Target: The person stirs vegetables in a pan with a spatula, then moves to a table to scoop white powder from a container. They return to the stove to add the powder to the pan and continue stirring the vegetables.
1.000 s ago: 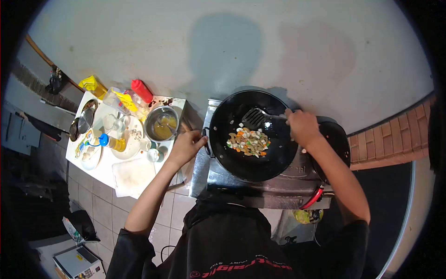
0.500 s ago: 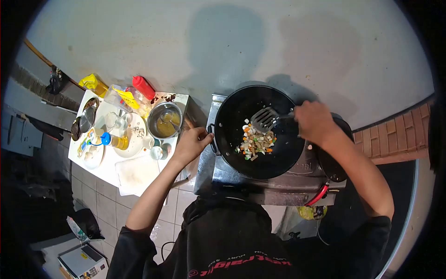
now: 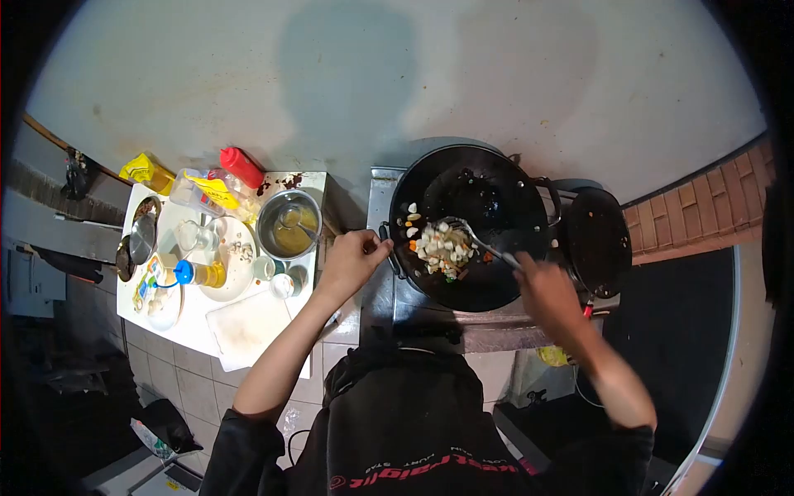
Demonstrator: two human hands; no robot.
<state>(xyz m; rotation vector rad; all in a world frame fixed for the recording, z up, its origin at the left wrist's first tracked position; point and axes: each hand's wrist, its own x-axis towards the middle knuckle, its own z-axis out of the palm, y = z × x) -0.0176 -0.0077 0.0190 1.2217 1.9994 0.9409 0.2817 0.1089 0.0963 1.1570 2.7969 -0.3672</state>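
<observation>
A black wok (image 3: 496, 186) sits on the metal stove, tilted a little in view. My left hand (image 3: 354, 260) is closed on the wok's left handle (image 3: 390, 250). In my right hand (image 3: 546, 299) is the handle of a metal slotted spatula (image 3: 495, 253), which reaches into the wok from the right. Its blade is mostly hidden by diced food (image 3: 444, 250), white, orange and green pieces heaped at the wok's left side. A few stray bits cling to the dark wall around the heap.
Right of the wok lies a black frying pan (image 3: 597, 240). On the white table (image 3: 186, 318) at left stand a metal pot (image 3: 289, 223) with yellowish liquid and a ladle, a red squeeze bottle (image 3: 241, 168), a blue-capped oil bottle (image 3: 203, 273), plates and a cutting board (image 3: 248, 324).
My right hand has come down and toward me with the spatula, its blade now under the food. The food has bunched toward the left. My left hand stays at the handle.
</observation>
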